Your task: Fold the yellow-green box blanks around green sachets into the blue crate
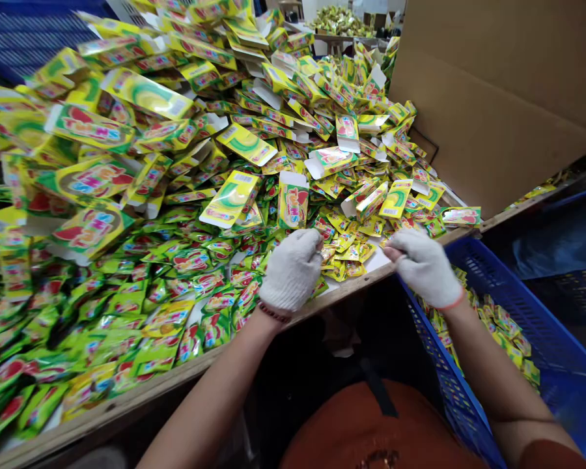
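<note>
My left hand, in a white knit glove, hovers at the table's front edge with its fingers curled closed; whatever lies inside them is hidden. To its right, my right hand is gloved too, its bare fingertips pinched together, and I cannot make out anything between them. Small yellow sachets lie on the table between the two hands. Just beyond my left hand is a small open-flapped carton in yellow and green with a watermelon print. Green sachets spread out to the left.
A high heap of yellow cartons covers the table's back and left. A large cardboard sheet stands at the right. Below my right arm, a blue crate holds filled cartons. The wooden table edge runs diagonally before me.
</note>
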`<state>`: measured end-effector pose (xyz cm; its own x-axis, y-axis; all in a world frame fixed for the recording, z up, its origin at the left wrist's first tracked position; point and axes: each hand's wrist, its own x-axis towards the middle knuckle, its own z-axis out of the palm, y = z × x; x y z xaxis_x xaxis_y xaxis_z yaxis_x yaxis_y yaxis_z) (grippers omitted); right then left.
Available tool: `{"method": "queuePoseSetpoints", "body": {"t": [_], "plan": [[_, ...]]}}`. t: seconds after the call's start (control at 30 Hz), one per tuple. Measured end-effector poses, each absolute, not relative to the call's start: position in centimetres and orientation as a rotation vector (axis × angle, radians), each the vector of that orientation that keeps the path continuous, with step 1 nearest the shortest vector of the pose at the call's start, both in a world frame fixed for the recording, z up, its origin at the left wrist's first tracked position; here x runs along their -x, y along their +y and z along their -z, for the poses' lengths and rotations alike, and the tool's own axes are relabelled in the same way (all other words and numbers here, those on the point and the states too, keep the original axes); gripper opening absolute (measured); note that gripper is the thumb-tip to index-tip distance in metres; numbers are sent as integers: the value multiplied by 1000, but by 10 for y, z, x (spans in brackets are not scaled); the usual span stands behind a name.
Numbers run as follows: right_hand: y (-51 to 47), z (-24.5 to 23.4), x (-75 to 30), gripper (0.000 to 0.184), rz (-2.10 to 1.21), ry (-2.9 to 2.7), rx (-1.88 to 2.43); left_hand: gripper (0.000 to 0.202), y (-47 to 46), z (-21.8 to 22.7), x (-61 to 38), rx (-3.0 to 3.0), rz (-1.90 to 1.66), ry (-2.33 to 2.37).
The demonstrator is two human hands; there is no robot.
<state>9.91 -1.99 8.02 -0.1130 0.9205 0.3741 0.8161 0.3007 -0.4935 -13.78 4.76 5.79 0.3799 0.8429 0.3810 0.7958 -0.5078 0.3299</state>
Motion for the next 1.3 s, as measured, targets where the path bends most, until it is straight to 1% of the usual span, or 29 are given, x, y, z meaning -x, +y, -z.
{"method": "queuePoseSetpoints", "body": {"t": [0.07,0.13,0.2,0.27,0.37,0.43,0.47,0.53,0.63,0.77,0.87,0.93,1.0,1.1,1.2,1.23,1.27,1.3], "plan": [[11,-57,-73,7,-275,-1943,1612,19,60,-60,119,-2519,-601,1691],[37,-40,-51,23,-307,-1917,1807,19,74,-60,105,-2455,-478,1854],[54,-30,-39,37,-359,-1887,1986,25,86,-58,98,-2389,-394,1911],[61,-24,-37,38,-382,-1854,2029,24,93,-55,101,-2317,-403,1897],[59,-18,-49,23,-381,-1739,1873,11,90,-52,118,-2221,-625,1799],[52,-18,-61,12,-401,-1613,1727,21,82,-53,132,-2168,-815,1703],[48,-19,-66,11,-442,-1549,1653,26,77,-54,138,-2133,-893,1652],[40,-24,-72,16,-603,-1449,1520,31,66,-57,147,-2028,-997,1559],[30,-35,-69,29,-873,-1399,1392,33,51,-58,147,-1804,-1015,1381],[24,-45,-55,27,-970,-1502,1300,30,37,-53,137,-1613,-962,1173],[22,-44,-48,26,-952,-1514,1279,24,32,-47,133,-1643,-1002,1147],[20,-42,-45,32,-904,-1484,1271,22,29,-46,132,-1665,-1027,1137],[18,-40,-43,36,-924,-1477,1250,22,29,-48,131,-1714,-1036,1130],[17,-41,-41,28,-1109,-1439,1216,21,34,-54,131,-1867,-1038,1186],[17,-42,-43,24,-1144,-1347,1249,21,53,-61,137,-2100,-1092,1393],[18,-41,-44,24,-1130,-1329,1261,22,63,-63,139,-2181,-1104,1512],[18,-40,-45,24,-1120,-1325,1268,28,73,-65,140,-2252,-1098,1652],[18,-38,-45,25,-1113,-1326,1274,39,84,-66,140,-2305,-1055,1798]]}}
